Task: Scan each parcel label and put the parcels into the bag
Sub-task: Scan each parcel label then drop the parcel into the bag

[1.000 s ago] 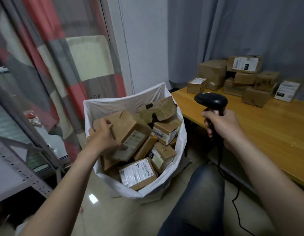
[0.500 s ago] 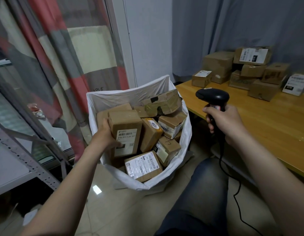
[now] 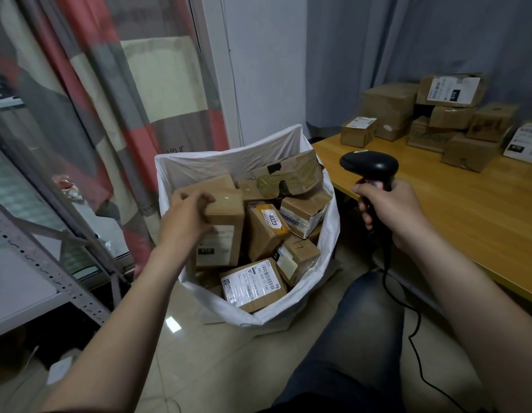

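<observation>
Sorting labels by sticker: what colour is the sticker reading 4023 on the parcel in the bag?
Yellow-orange, with dark digits on a white patch: the 4023 sticker, in the head view.

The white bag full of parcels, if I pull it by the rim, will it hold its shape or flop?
The white bag looks thin and soft, its rim creased, so it would probably stretch and flop. Packed with cardboard parcels, it is likely heavy and may drag rather than lift.

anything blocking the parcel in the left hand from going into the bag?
Nothing visible blocks it. The left hand holds the parcel already inside the white bag's open mouth, resting against the other boxes piled there. The bag is nearly full.
</observation>
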{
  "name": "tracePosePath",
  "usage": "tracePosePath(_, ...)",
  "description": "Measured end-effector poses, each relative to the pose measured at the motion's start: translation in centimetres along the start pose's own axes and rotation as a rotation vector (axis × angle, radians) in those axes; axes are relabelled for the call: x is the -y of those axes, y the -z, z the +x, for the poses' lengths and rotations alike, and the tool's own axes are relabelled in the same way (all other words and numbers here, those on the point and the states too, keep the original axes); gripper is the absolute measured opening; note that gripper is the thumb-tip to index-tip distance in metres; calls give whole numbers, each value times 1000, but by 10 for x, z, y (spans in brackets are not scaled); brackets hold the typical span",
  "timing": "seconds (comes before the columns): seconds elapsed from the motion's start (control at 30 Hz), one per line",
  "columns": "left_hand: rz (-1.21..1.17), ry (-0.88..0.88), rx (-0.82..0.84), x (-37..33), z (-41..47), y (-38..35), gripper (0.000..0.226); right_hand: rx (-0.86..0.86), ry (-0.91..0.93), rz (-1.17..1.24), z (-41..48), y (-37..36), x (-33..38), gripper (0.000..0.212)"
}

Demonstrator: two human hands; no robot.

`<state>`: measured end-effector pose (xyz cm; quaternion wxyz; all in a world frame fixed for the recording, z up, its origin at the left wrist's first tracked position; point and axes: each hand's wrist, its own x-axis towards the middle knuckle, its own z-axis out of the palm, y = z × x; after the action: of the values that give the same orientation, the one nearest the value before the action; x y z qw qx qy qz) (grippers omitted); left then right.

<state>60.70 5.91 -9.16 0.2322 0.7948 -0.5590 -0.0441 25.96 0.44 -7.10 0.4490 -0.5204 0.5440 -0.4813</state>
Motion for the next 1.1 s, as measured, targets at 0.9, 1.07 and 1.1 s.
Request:
tracePosePath(0.9,284,-40,86,-25,-14,7,68,21,21,-8,0,-7,-1,8)
tracePosePath(1.07,244,-280,77,-72,-32,-35,22,12,-6,-24,-6,-5,-5,9)
tracePosePath(1.1,267,-304,64,-82,-36,-45,19,7,-8,-29,-7,-4,-6,10)
